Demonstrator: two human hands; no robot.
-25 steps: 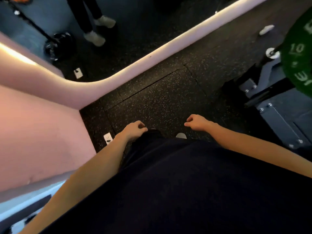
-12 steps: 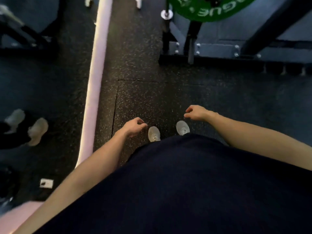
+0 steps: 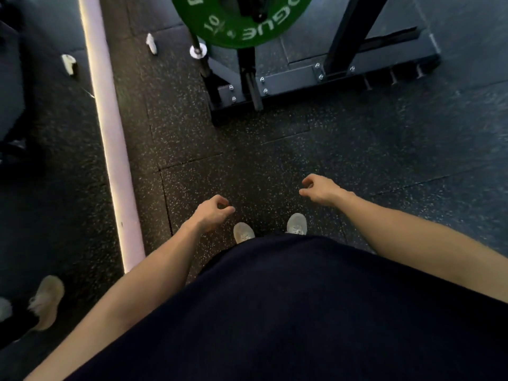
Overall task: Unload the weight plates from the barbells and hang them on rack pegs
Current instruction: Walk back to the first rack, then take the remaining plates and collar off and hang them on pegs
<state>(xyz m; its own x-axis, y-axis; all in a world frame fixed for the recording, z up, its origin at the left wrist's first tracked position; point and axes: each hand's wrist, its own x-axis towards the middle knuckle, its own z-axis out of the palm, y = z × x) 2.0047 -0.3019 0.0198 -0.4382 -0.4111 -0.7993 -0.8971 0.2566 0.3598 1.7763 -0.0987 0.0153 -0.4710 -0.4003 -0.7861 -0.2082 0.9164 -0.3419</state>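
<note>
A green weight plate (image 3: 242,26) marked 10 hangs at the top centre, in front of a black rack base (image 3: 288,83). A barbell end (image 3: 198,50) with a silver cap pokes out just left of the plate. My left hand (image 3: 211,213) hangs low over the speckled floor, its fingers loosely curled and holding nothing. My right hand (image 3: 319,188) hangs the same way, a bit further forward. Both hands are well short of the plate.
A lit pale strip (image 3: 110,133) runs along the foot of a mirror at the left, with another person's shoes (image 3: 45,301) reflected low in it. Black rack uprights (image 3: 349,31) rise at the top right. My own shoes (image 3: 297,224) stand on the rubber floor.
My view has swung from the mirror corner round to the rack, and the green plate has come nearer and to the top centre. Both hands stay empty and have loosened a little.
</note>
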